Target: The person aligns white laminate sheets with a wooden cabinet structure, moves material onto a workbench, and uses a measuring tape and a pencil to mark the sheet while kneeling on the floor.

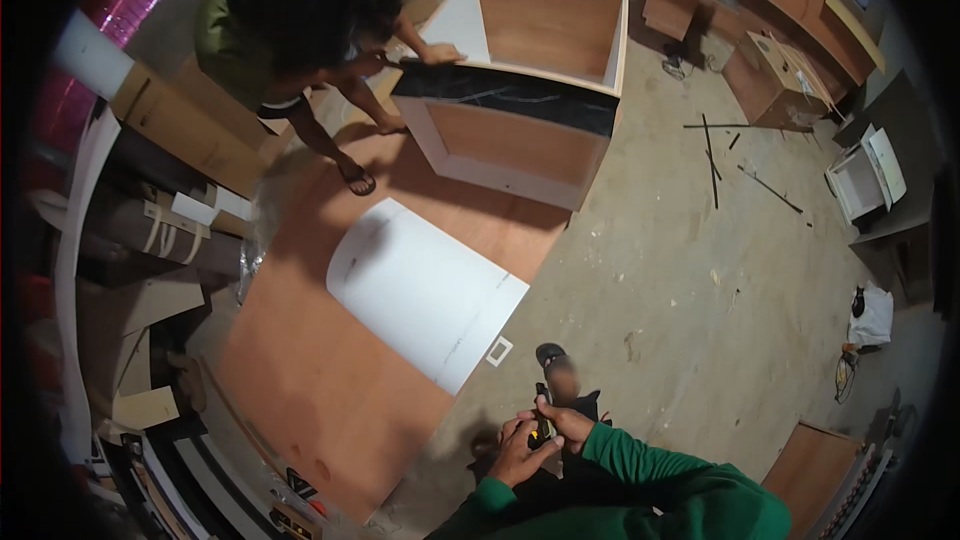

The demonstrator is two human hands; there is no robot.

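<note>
Close to my body, my left hand point(516, 456) and my right hand point(570, 426) are together, fingers curled around a small black-and-yellow tool point(542, 428). Its exact kind is too small to make out. Just ahead lies a white panel with one curved end point(425, 295), on a large reddish-brown plywood sheet point(300, 370). Neither hand touches the panel. A small white square frame point(499, 351) sits by the panel's near right edge.
Farther off, an open wooden cabinet frame point(505, 145) with a black front strip stands on the sheet. A co-worker point(300, 20) bends beside it, a hand on its top edge. Dark thin strips point(712, 165) lie on the concrete floor. Boards and cartons point(185, 130) crowd the left.
</note>
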